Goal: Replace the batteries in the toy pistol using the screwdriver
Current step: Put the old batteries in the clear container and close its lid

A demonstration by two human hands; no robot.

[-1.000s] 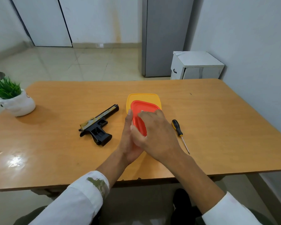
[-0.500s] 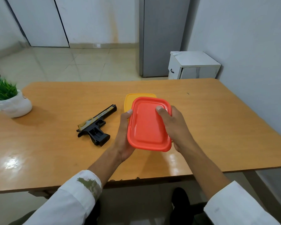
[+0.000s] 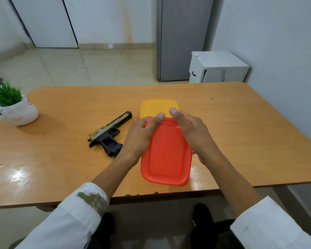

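Note:
A black and gold toy pistol lies on its side on the wooden table, left of centre. An orange-red plastic box with its lid on is near the table's front edge, held from both sides. My left hand grips its left side and my right hand its right side, thumbs on the far end of the lid. A yellow lidded box sits just behind it. The screwdriver is hidden behind my right hand and forearm.
A small green plant in a white pot stands at the table's far left corner. Beyond the table are a white cabinet and a grey fridge. A wall runs along the right side.
Both hands have brought the orange-red box down and toward me, from tilted up in front of the yellow box to flat near the front edge.

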